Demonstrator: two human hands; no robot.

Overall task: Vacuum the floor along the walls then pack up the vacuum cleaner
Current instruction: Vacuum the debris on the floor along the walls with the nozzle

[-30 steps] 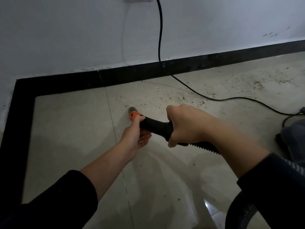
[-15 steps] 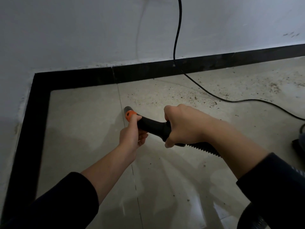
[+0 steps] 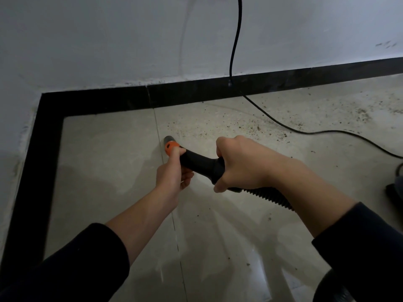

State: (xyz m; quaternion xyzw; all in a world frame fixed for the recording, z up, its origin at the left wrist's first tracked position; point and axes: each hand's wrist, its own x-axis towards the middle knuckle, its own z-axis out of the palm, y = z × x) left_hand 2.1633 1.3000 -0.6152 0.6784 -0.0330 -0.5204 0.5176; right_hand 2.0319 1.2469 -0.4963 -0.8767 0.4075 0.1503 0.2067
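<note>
We held the hose handle (image 3: 200,162) low over the floor (image 3: 104,160) near the corner, left grip (image 3: 172,173) curled just behind its orange collar (image 3: 171,147), right grip (image 3: 242,164) wrapped round the black bend. We judged that sweeping right toward the grit (image 3: 250,125) could snag the power cord (image 3: 283,125) lying across it. No container showed its contents.

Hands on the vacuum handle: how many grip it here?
2. The left hand grips the black handle just behind the orange collar; the right hand grips it where the ribbed hose begins.
</note>
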